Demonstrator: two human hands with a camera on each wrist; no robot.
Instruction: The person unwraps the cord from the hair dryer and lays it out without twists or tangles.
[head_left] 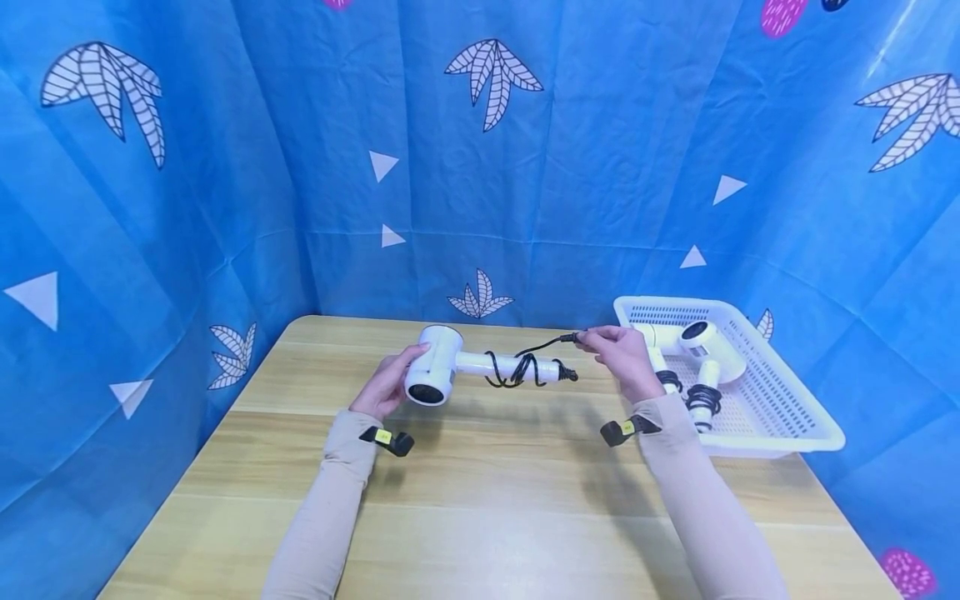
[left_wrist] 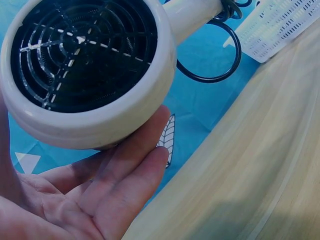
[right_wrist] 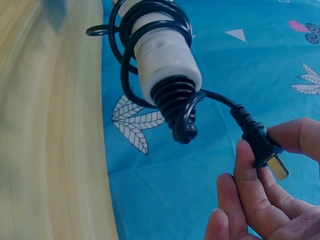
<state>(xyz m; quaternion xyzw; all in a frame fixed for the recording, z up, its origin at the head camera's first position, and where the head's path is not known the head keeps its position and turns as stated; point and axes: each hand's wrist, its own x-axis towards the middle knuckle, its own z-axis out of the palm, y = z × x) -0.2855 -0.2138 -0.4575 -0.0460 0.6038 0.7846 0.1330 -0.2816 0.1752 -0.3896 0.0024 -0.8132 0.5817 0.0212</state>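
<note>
A white hair dryer [head_left: 435,367] is held above the table, its handle [head_left: 506,367] pointing right. My left hand [head_left: 386,383] grips it by the barrel; the left wrist view shows the fingers under the rim beside the dark grille [left_wrist: 85,55]. Loose loops of black cord [head_left: 517,368] run round the handle. In the right wrist view my right hand [right_wrist: 270,200] pinches the black plug [right_wrist: 260,145] between thumb and fingers, its metal prongs facing outward. A short length of cord spans from the plug to the handle's end.
At the right of the wooden table [head_left: 465,525] stands a white perforated basket [head_left: 780,408]. More white hair dryers [head_left: 712,346] lie in it, with black cords [head_left: 703,398] wound on their handles. A blue patterned curtain [head_left: 480,183] hangs behind and at both sides.
</note>
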